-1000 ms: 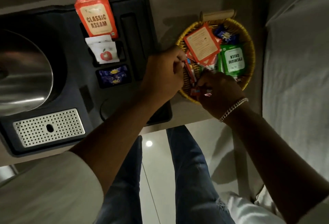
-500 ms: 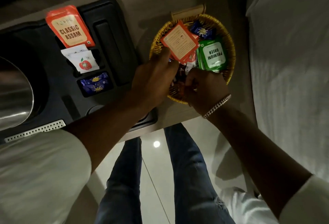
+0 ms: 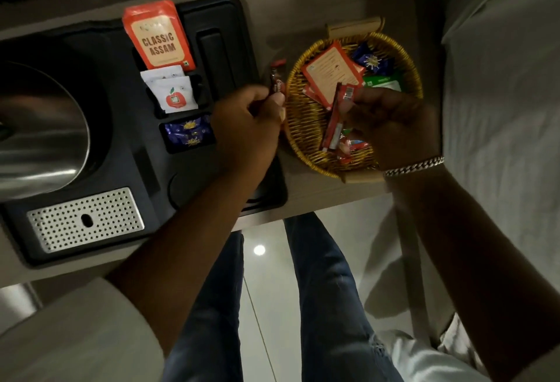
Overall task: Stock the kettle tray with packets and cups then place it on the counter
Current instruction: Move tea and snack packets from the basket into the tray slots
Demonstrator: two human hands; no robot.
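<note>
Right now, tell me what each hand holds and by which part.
Left hand: dark brown sachet, grip at its lower end. Right hand: long red stick sachet, pinched near its upper end, hanging over the yellow wicker basket.

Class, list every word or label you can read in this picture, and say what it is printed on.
"CLASSIC ASSAM": orange packet standing in the black tray.
Green packet in the wicker basket: print too blurred.
Sachets in the left hand and right hand: unreadable.

A brushed-metal kettle (image 3: 39, 136) is gleaming on the matt black plastic tray (image 3: 230, 17), beside a rough woven wicker basket (image 3: 303, 127) holding glossy packets (image 3: 333, 117).
</note>
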